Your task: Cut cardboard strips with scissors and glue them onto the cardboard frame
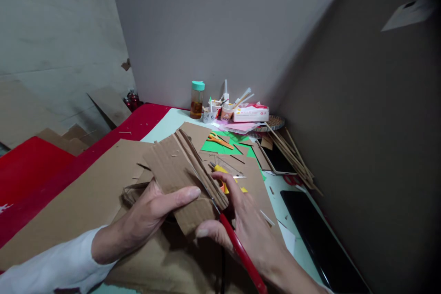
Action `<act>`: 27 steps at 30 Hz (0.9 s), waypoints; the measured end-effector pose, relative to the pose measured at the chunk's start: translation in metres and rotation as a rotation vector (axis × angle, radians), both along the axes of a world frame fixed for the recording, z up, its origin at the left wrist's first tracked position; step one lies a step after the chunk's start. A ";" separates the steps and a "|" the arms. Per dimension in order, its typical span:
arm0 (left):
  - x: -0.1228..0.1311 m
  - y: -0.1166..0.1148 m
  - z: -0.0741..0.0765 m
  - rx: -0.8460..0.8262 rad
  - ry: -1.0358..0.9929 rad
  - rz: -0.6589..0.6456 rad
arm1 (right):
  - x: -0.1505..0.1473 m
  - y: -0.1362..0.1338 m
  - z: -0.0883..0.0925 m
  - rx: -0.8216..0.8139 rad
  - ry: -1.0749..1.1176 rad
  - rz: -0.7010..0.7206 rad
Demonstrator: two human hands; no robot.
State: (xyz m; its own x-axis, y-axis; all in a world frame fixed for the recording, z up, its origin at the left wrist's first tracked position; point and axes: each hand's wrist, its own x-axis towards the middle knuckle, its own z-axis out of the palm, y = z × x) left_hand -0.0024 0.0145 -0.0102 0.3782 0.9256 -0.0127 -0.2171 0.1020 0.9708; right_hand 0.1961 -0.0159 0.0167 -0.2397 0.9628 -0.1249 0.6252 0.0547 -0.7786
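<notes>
My left hand (pixel 151 211) grips a piece of corrugated cardboard (pixel 175 170) from below, thumb lying along its near face. My right hand (pixel 241 220) is closed on a red-handled cutter (pixel 237 248) whose thin metal blade runs up along the cardboard's right edge. That edge shows several stacked layers. Both hands are over a large flat cardboard sheet (pixel 89 193) lying on the table.
Orange scissors (pixel 218 140) lie on green paper (pixel 220 147) behind. A bottle with a teal cap (pixel 197 99), small cups with sticks, a white-and-red box (pixel 251 112) and a bundle of wooden sticks (pixel 292 156) stand at the back. A dark slab (pixel 317 239) lies right; red cloth (pixel 34 165) left.
</notes>
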 end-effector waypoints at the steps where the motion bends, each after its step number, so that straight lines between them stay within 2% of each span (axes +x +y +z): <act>1: 0.000 0.000 0.000 0.003 0.004 0.004 | 0.000 0.000 -0.003 0.005 -0.015 -0.005; 5: -0.001 0.001 0.000 -0.008 0.028 0.022 | -0.001 0.002 -0.014 0.096 -0.056 0.029; 9: 0.000 0.001 0.007 -0.004 -0.003 0.035 | -0.002 0.002 -0.012 0.115 -0.057 0.025; 13: 0.002 0.003 0.016 -0.100 -0.135 0.128 | -0.002 0.002 -0.005 0.069 -0.017 0.007; 17: 0.002 0.005 0.022 -0.085 -0.117 0.228 | -0.004 0.003 -0.001 -0.009 0.009 -0.018; 22: 0.001 0.000 0.015 -0.053 -0.102 0.172 | -0.003 0.000 0.005 -0.071 0.022 0.015; 27: -0.002 -0.006 0.003 -0.029 -0.003 0.131 | 0.002 -0.005 0.007 -0.045 0.011 0.069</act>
